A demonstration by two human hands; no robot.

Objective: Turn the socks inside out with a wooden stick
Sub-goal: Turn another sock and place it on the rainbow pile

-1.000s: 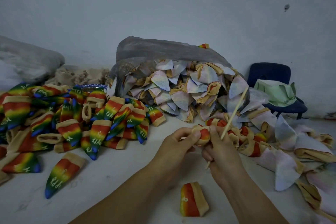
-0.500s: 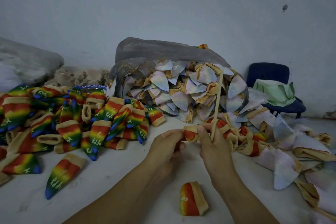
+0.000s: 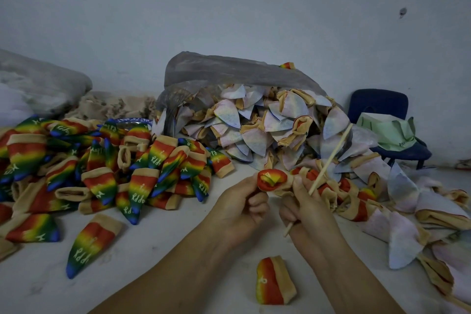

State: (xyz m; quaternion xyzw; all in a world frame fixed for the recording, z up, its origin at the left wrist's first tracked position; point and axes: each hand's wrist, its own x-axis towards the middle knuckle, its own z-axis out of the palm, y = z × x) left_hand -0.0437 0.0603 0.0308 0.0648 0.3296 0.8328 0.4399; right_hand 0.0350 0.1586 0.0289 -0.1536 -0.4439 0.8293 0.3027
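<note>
Held up between both hands, low in the middle of the view: a half-turned sock (image 3: 271,181), red-to-yellow knit bulging out at its left end, tan cuff bunched to the right. Pinched at the rainbow end by the curled fingers and thumb of the left hand (image 3: 239,211); gripped at the tan end by the right hand (image 3: 308,209), thumb on top. Also clamped in that right hand: a thin pale wooden stick (image 3: 328,160), slanting up and to the right past the fingers, lower tip poking out under the palm.

Directly below the hands, lying on the pale floor (image 3: 165,250): one short folded rainbow sock with a tan cuff (image 3: 274,280). To the left, heaped: a wide pile of rainbow-striped socks with white lettering (image 3: 102,160), with one loose pointed rainbow sock (image 3: 89,245) nearer the camera.

Behind the hands, tipped on its side: a grey translucent plastic bag (image 3: 229,71), spilling pale washed-out socks with tan cuffs (image 3: 254,130) forward and to the right. Further right, against the wall: a dark blue chair (image 3: 379,104) carrying a pale green folded thing (image 3: 387,130). Far left: a grey bulging sack (image 3: 43,84) and a beige crumpled heap (image 3: 112,104).
</note>
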